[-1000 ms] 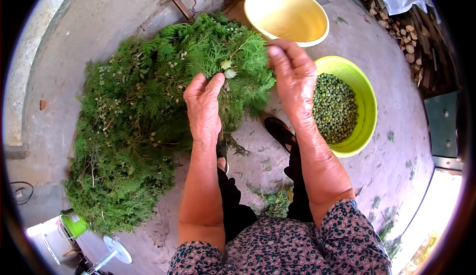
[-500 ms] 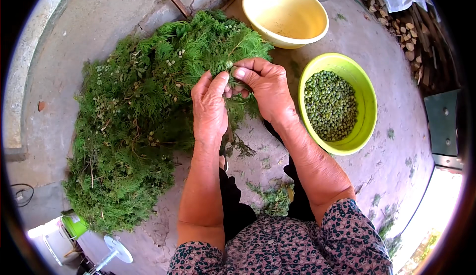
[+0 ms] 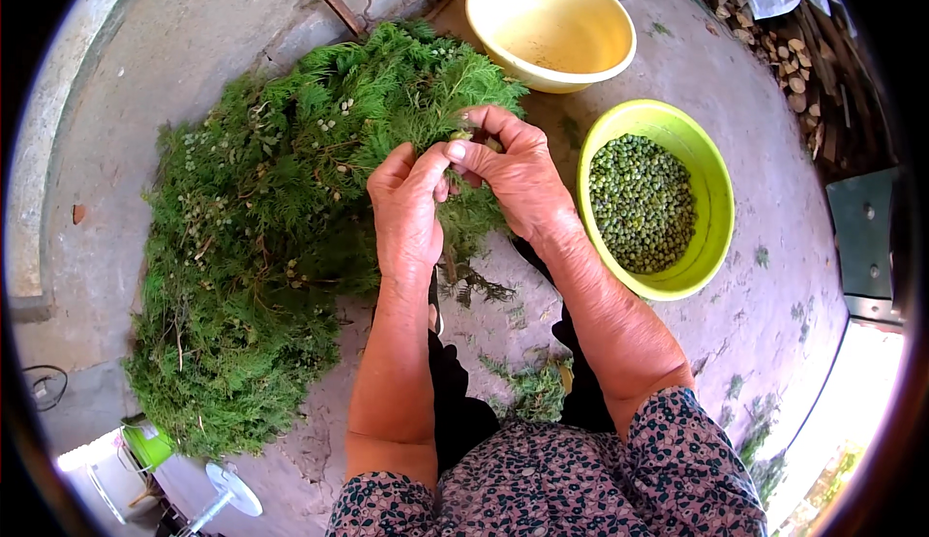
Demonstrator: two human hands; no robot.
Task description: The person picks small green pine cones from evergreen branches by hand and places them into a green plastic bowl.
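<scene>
Both my hands meet over the right edge of a big heap of green conifer branches (image 3: 237,285), with small pale cones scattered among the foliage. My left hand (image 3: 408,213) is closed, its thumb and fingers pinching a conifer sprig that the hand mostly hides. Against it, the thumb and fingers of my right hand (image 3: 527,181) are pinched together at a small green cone (image 3: 461,135). The two thumb tips nearly touch. To the right stands a lime-green basin (image 3: 717,218), partly filled with many small green cones (image 3: 644,203).
Beyond my right hand sits a yellow basin (image 3: 552,24) with a few bits in its bottom. Stacked firewood (image 3: 798,68) lines the far right. A bright green bucket (image 3: 147,443) and a white round-topped object (image 3: 232,489) are at the lower left. Loose sprigs (image 3: 537,392) lie on the concrete near my feet.
My right thumb has shifted left and lies closer to my left thumb, with the right index finger raised. The view has moved slightly; heap and basins stay put.
</scene>
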